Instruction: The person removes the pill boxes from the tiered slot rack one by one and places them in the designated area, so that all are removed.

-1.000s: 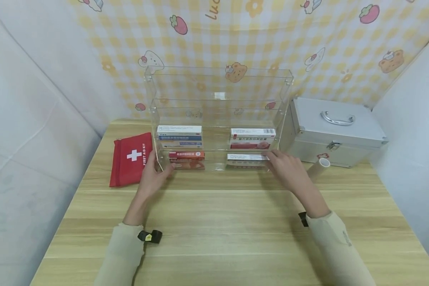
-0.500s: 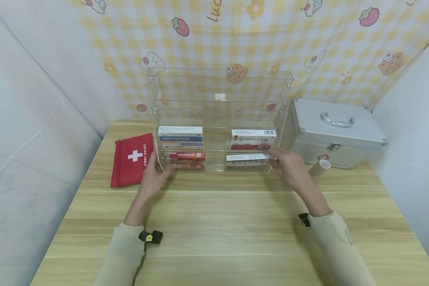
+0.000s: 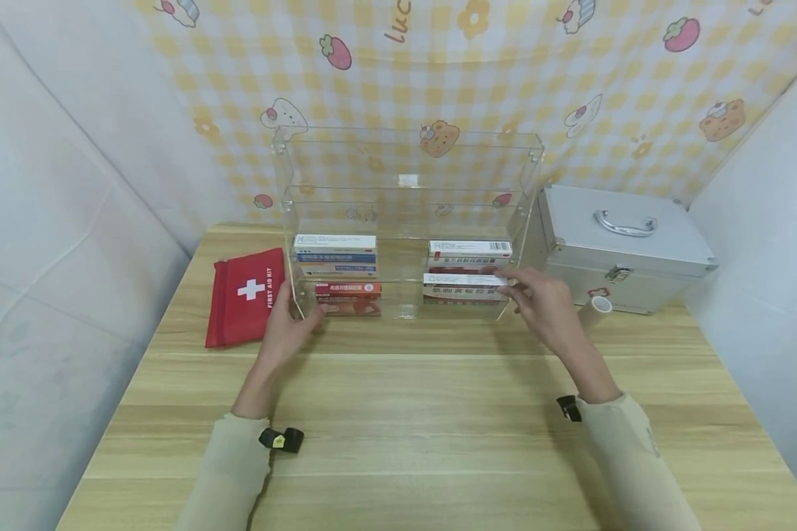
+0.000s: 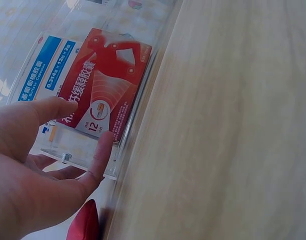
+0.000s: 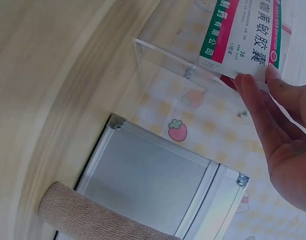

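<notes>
A clear acrylic tiered rack (image 3: 408, 212) stands against the back wall with medicine boxes on its lower two tiers. My right hand (image 3: 543, 306) pinches the right end of a white and green capsule box (image 3: 463, 293), thumb on one side and fingers on the other, at the bottom tier. In the right wrist view, the box's printed front (image 5: 243, 37) tilts at the rack's edge. At the rack's left end, my left hand (image 3: 285, 330) grips the side panel, its fingers reaching round it. Close to these fingers, a red capsule box (image 4: 105, 85) sits in the bottom tier.
Left of the rack lies a red first aid pouch (image 3: 246, 299). A silver metal case (image 3: 620, 243) stands to its right, with a beige cylinder (image 3: 594, 313) in front. White and blue boxes (image 3: 335, 254) and a white and red box (image 3: 470, 251) fill the second tier.
My right hand has raised the white and green capsule box slightly and turned more of its front into view. My left hand stays at the rack's left end.
</notes>
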`<state>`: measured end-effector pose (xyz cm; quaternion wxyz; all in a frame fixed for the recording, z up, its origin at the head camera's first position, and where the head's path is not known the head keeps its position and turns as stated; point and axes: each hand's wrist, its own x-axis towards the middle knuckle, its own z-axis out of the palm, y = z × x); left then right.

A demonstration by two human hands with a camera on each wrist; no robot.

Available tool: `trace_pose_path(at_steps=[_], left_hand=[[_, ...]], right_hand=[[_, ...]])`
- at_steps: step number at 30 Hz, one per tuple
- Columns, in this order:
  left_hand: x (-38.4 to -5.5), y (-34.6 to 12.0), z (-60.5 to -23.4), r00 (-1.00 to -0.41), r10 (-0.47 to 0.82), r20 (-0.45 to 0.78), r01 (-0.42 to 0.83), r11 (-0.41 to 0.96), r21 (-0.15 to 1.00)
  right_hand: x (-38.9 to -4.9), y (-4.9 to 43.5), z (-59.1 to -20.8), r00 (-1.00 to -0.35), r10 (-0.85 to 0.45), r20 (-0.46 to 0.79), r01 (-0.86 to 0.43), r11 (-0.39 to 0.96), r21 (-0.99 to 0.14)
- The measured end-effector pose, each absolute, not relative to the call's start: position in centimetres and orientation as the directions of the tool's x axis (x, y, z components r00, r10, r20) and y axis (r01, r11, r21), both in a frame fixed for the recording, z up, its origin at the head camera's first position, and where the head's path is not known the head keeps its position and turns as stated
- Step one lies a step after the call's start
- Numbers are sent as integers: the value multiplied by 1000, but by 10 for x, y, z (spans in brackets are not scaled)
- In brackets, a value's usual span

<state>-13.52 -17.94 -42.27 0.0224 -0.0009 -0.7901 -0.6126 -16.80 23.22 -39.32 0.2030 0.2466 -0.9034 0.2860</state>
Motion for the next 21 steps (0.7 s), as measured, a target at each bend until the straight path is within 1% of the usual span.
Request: trace_pose_path(at_steps=[4,10,16,21], left_hand=[[-142,-185,-439,-998,-33,45,36,237,971],[-148,-189,-457,-997,-49,53,38,265,963],[-143,-186,-448,-998,-42,47,36,231,972],[-134,-181,-427,-998,-30,51,42,227,973]], right_hand=[[-167,232,-387,-779,-330,533,-586,686,-431],[-164,233,-378,-760,-323,565,-596,692,-407],[-161,235,-369,-755,-321,572,-591,711,-381],[-158,234,-363,-753,-318,576,-602,688,-406]])
